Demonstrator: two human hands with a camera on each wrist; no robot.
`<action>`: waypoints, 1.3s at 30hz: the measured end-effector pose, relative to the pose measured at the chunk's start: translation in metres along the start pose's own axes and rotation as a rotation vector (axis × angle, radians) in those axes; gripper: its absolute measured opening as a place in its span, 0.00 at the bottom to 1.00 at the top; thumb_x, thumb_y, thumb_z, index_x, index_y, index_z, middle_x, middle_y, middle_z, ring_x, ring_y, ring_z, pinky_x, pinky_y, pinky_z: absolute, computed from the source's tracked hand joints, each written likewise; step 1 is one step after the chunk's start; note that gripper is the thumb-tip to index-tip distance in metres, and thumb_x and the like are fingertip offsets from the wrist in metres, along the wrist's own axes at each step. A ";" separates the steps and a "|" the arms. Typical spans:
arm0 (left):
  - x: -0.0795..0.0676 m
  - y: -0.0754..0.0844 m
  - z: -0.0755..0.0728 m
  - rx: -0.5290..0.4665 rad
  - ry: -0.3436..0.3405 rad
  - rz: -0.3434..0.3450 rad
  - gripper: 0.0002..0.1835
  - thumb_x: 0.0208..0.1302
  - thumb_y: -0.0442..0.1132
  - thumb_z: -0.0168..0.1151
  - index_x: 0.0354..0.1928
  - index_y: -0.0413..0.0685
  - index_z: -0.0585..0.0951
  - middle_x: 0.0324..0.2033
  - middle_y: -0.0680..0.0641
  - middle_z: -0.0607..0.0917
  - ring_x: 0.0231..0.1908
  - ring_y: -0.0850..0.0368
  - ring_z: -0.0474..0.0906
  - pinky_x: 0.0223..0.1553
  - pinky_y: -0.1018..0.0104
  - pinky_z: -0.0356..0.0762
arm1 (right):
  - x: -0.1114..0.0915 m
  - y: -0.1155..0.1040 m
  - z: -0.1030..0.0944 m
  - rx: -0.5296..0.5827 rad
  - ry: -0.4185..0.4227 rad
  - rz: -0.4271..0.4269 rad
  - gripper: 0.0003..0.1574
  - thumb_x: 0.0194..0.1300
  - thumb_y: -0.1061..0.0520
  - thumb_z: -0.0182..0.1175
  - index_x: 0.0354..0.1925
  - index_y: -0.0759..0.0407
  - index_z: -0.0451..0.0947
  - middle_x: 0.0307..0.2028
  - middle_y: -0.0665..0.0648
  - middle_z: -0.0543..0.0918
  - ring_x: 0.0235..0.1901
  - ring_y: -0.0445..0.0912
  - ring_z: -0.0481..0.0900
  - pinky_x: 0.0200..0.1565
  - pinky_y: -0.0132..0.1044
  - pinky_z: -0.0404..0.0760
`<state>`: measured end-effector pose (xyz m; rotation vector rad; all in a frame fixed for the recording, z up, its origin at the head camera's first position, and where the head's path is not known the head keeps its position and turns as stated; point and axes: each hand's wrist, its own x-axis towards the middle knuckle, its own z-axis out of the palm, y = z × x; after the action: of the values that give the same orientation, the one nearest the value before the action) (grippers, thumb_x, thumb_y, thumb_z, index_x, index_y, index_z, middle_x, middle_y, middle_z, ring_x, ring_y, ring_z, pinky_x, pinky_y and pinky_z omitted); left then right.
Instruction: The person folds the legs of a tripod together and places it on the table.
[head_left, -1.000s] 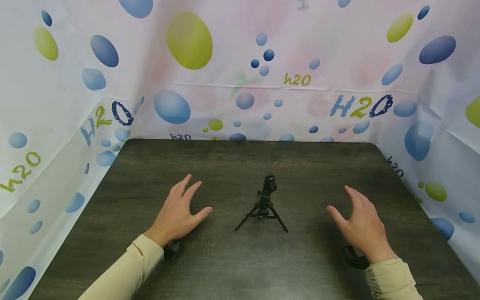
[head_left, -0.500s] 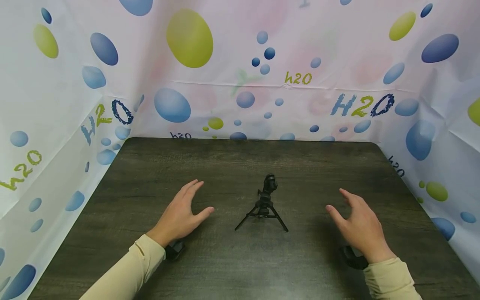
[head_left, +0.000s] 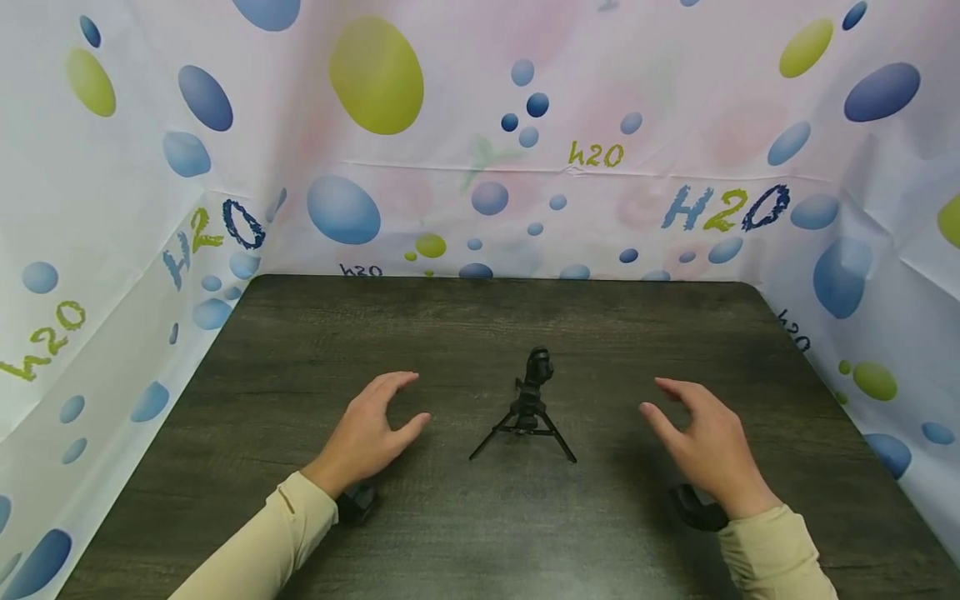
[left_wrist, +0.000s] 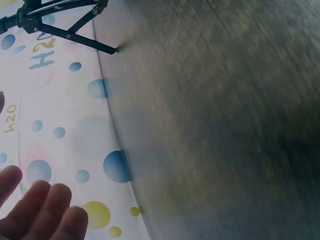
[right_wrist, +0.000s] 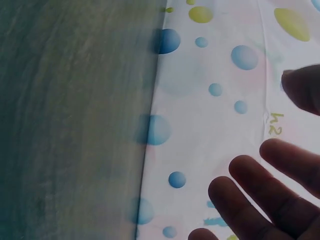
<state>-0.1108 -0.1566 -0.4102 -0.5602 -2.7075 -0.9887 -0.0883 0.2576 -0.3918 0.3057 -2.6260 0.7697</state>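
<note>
A small black tripod (head_left: 528, 408) with a jointed head stands upright on its spread legs at the middle of the table. My left hand (head_left: 367, 433) hovers to its left, thumb and fingers apart and bent loosely toward it, holding nothing. To the tripod's right, my right hand (head_left: 708, 442) holds the same relaxed pose with nothing in it. Neither hand touches the tripod. The left wrist view catches one tripod leg (left_wrist: 75, 37) at the top, with several fingertips (left_wrist: 50, 210) below. Only the right hand's fingers (right_wrist: 245, 195) and thumb appear in the right wrist view.
The dark wood-grain table (head_left: 450, 525) has rounded far corners. A white curtain (head_left: 450, 167) printed with blue and green dots and "H2O" lettering surrounds it at the back and both sides. Each wrist wears a black camera (head_left: 697, 508) below the cuff.
Both hands have drifted slightly inward toward the tripod, and their fingers have bent a little more. The tripod stays in place.
</note>
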 end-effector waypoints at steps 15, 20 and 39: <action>-0.002 0.007 0.015 -0.092 0.048 0.054 0.24 0.57 0.34 0.76 0.56 0.39 0.80 0.50 0.42 0.82 0.49 0.48 0.80 0.45 0.53 0.82 | 0.019 -0.019 0.001 0.043 0.093 -0.155 0.23 0.55 0.66 0.73 0.51 0.67 0.82 0.44 0.63 0.84 0.44 0.57 0.82 0.44 0.56 0.79; -0.001 0.010 0.020 -0.125 0.037 0.067 0.23 0.58 0.34 0.75 0.55 0.40 0.80 0.49 0.41 0.82 0.47 0.46 0.80 0.43 0.52 0.82 | 0.026 -0.027 0.002 0.047 0.141 -0.189 0.22 0.53 0.67 0.73 0.49 0.65 0.84 0.42 0.60 0.85 0.42 0.54 0.83 0.45 0.43 0.78; -0.003 0.022 0.036 -0.165 -0.071 -0.008 0.23 0.60 0.36 0.74 0.56 0.38 0.79 0.50 0.42 0.82 0.47 0.50 0.79 0.45 0.54 0.81 | 0.050 -0.058 0.008 0.154 0.072 -0.339 0.22 0.53 0.67 0.73 0.48 0.66 0.83 0.42 0.59 0.85 0.40 0.51 0.82 0.40 0.50 0.81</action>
<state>-0.1010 -0.1187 -0.4253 -0.6258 -2.7062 -1.2254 -0.1177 0.2001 -0.3496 0.7296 -2.3636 0.8455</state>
